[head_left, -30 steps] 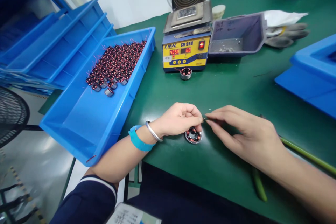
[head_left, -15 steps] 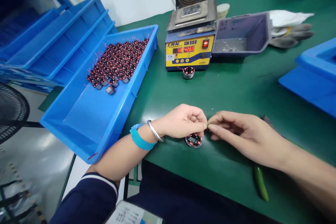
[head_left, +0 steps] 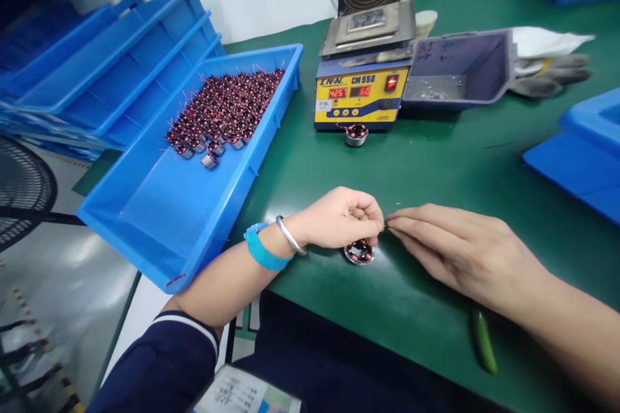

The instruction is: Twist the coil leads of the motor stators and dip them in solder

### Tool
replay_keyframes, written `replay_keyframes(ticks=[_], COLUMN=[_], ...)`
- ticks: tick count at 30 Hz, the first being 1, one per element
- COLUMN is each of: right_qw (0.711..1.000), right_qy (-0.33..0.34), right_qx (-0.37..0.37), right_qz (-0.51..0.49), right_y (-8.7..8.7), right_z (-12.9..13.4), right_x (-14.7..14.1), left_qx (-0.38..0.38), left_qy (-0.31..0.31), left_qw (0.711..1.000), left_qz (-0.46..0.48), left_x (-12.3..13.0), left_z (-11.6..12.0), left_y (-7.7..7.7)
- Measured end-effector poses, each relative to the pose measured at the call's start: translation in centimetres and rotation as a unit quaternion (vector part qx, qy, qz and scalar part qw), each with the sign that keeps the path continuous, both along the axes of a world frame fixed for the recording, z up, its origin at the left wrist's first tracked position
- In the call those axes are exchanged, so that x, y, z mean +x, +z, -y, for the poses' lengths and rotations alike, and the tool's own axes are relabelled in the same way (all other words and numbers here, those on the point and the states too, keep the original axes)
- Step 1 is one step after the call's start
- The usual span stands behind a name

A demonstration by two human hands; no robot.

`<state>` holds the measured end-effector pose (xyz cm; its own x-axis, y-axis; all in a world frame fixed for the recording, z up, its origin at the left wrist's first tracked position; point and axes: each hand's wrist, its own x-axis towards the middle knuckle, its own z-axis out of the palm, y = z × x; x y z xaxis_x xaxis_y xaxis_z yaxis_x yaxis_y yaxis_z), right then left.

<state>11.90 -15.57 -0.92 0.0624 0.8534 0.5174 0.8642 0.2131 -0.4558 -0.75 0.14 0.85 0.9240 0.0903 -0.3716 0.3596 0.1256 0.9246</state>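
My left hand (head_left: 345,218) is closed in a pinch just above a small motor stator (head_left: 359,253), a metal ring with copper windings. Its fingers partly cover the stator's upper edge. Facing it from the right, my right hand (head_left: 465,242) has its fingers pressed together, tips almost touching the left ones. A thin, short bit of wire (head_left: 386,226) shows between the two sets of fingertips. Beneath my right wrist a curved green tool handle (head_left: 483,341) sticks out; my hand and forearm hide the rest of that tool.
At left, a blue tray (head_left: 232,206) holds many stators. A yellow-fronted CM558 heating unit (head_left: 361,100) stands at the back, a single stator (head_left: 356,135) before it. Beside it are a purple bin (head_left: 506,64) and grey gloves (head_left: 557,74). Blue plastic (head_left: 576,161) lies far right.
My right hand has turned and its fingers have straightened and drawn together at the wire. My left hand keeps its pinch by the stator. The view has shifted slightly.
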Motion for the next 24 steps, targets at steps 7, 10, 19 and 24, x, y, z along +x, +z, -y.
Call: replay_keyframes(ticks=[7, 10, 19, 24], right_qw=[0.845, 0.96, 0.999, 0.894], right_qy=[0.013, -0.007, -0.017, -0.002], right_qx=[-0.268, -0.14, -0.046, -0.241], right_qz=[-0.463, -0.243, -0.018, -0.378], right_y=[-0.1, -0.2, 0.1, -0.1], right_z=[-0.7, -0.1, -0.1, -0.3], right_x=[-0.9, -0.3, -0.6, -1.0], left_qx=[0.009, 0.004, 0.005, -0.001], left_qy=[-0.014, -0.013, -0.002, -0.004], left_qw=[1.0, 1.0, 1.0, 1.0], left_qz=[0.015, 0.015, 0.018, 0.024], left_x=[0.0, 0.0, 0.0, 0.0], left_z=[0.1, -0.1, -0.1, 0.0], left_y=[0.1, 0.0, 0.0, 0.1])
